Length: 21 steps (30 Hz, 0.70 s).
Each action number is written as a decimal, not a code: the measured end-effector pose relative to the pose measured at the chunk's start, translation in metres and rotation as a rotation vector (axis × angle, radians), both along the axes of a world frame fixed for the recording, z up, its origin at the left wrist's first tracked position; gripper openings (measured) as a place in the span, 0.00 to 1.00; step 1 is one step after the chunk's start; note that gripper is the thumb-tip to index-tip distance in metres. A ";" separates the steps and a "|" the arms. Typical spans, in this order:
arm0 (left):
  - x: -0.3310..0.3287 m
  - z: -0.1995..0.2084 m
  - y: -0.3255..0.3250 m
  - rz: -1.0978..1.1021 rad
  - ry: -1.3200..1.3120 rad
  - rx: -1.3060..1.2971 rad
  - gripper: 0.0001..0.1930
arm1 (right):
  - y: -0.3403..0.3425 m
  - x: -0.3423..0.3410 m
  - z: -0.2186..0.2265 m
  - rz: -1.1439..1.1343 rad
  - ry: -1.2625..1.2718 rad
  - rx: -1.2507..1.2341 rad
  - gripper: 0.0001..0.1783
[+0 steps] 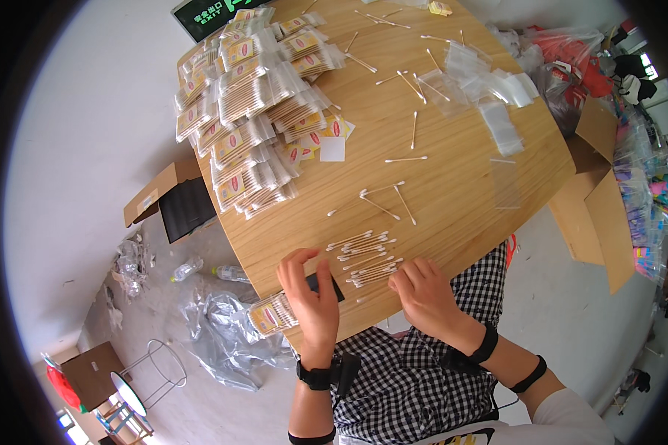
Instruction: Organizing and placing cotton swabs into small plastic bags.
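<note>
A loose pile of white-tipped cotton swabs [365, 259] lies near the front edge of the wooden table [453, 200]. At the pile's right end is my right hand [425, 295], its fingers bent and pressed together at the swab tips. My left hand [309, 297] is left of the pile, thumb and fingers apart, with nothing seen between them. Beside and partly under it rests a clear packet of swabs [272, 314] with a yellow label, at the table edge. A small black object [337, 288] shows behind my left thumb, mostly hidden.
Filled swab packets [249, 96] are heaped at the table's far left, with printed cards [332, 138] beside them. Stray swabs [414, 130] lie across the middle. Empty clear bags [501, 126] lie right. Cardboard boxes [597, 215] and plastic sheeting [226, 334] are on the floor.
</note>
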<state>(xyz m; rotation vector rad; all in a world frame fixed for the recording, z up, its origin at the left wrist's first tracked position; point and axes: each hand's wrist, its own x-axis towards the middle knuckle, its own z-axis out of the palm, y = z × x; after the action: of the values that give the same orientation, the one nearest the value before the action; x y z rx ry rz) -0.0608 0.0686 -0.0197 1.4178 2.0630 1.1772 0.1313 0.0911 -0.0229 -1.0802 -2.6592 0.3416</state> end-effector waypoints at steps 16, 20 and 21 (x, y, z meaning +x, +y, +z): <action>0.054 -0.019 0.012 0.162 -0.832 0.330 0.30 | 0.038 -0.039 -0.023 -0.350 1.253 -0.802 0.22; 0.054 -0.018 0.015 0.184 -0.856 0.338 0.31 | 0.043 -0.040 -0.024 -0.332 1.282 -0.830 0.26; 0.054 -0.019 0.017 0.172 -0.863 0.345 0.32 | 0.045 -0.040 -0.023 -0.339 1.271 -0.834 0.27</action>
<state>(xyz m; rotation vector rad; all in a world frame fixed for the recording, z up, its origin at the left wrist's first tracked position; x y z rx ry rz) -0.0070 0.0857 -0.0388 0.6339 1.4159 1.8593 0.0911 0.1358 -0.0455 -0.9306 -1.1590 1.5057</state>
